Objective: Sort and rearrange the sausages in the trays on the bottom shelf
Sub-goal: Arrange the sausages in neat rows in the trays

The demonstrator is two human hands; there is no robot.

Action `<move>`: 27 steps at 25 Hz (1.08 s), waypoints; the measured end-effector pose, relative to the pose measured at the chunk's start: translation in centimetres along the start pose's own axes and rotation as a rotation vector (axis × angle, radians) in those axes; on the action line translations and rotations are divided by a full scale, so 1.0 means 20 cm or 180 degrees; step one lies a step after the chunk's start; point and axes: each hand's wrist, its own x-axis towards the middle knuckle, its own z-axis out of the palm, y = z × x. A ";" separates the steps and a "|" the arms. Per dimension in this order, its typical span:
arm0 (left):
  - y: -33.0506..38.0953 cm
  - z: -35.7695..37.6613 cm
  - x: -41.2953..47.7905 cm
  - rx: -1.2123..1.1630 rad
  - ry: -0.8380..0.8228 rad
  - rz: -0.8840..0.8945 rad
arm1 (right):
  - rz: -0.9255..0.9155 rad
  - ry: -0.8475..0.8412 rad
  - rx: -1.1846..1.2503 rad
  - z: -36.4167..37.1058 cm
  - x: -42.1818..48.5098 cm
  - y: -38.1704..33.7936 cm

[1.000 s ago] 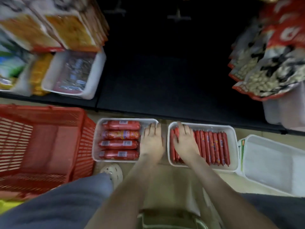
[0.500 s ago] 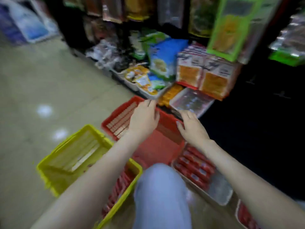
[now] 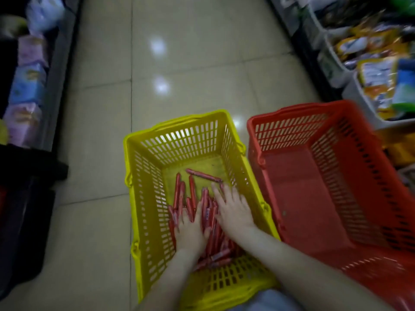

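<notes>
A yellow plastic basket (image 3: 143, 176) stands on the floor in front of me with several thin red sausages (image 3: 190, 191) lying loose on its bottom. Both my hands are down inside it. My left hand (image 3: 190, 232) lies on the pile near the basket's near end, fingers spread flat over the sausages. My right hand (image 3: 233, 209) rests on the pile just to the right, fingers stretched forward and apart. One sausage (image 3: 203, 175) lies crosswise beyond my fingertips. The sausage trays are out of view.
A red basket (image 3: 325, 198) stands right beside the yellow one, with nothing visible in it. White bins of snack packets (image 3: 377, 70) line the shelf at upper right. A dark shelf with packaged goods (image 3: 27, 90) runs along the left. Tiled floor lies ahead.
My view has swung from the shelf and trays to the aisle floor. My hands have left the red basket's rim and now lie on the sausages inside the yellow basket.
</notes>
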 end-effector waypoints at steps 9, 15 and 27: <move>-0.03 0.30 0.17 0.0115 -0.0128 0.0087 | 0.1268 -0.0562 0.0840 0.40 0.14 0.03; -0.02 0.24 0.14 -0.0817 -0.0070 -0.0202 | 0.1258 0.0003 0.1628 0.46 0.07 0.03; -0.04 0.23 0.17 -0.1688 -0.0490 -0.0933 | 0.1768 -0.0148 0.1814 0.48 0.07 0.03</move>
